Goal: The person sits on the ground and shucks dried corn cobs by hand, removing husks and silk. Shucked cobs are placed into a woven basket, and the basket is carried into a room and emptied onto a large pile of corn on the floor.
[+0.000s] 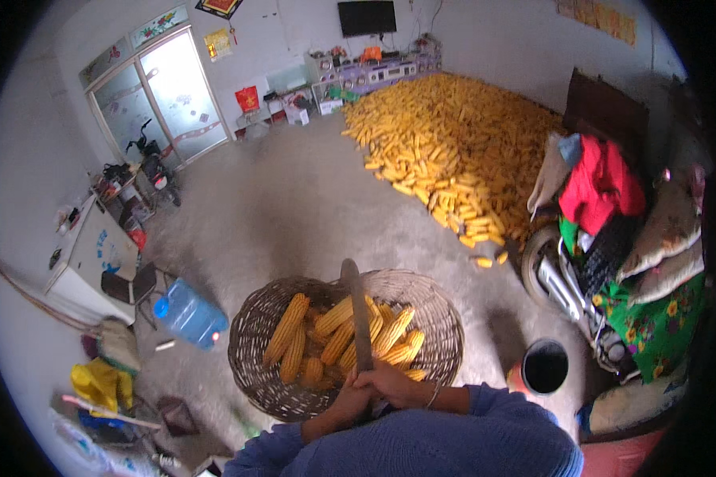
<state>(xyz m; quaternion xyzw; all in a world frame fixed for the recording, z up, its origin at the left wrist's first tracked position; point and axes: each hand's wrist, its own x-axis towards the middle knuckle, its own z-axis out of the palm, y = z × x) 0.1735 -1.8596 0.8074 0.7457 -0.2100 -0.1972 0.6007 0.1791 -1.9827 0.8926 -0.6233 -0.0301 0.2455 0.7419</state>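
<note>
A round woven wicker basket (256, 375) is in front of my body, with several yellow corn cobs (337, 343) inside. Its thick curved handle (359, 316) arches over the cobs toward me. My right hand (397, 384), with a bracelet at the wrist, grips the near part of this handle. Against it, my left hand (347, 402) is closed on the handle too, just lower. The fingers of both hands meet and partly overlap. My blue knitted sweater hides the handle's nearest end.
A large heap of corn cobs (453, 137) spreads over the concrete floor (262, 197) at back right. A motorcycle (552, 280) piled with cloths and sacks stands right, near a dark-mouthed bucket (545, 366). Left are a blue water jug (191, 313), a chair (131, 286) and a white cabinet (95, 250).
</note>
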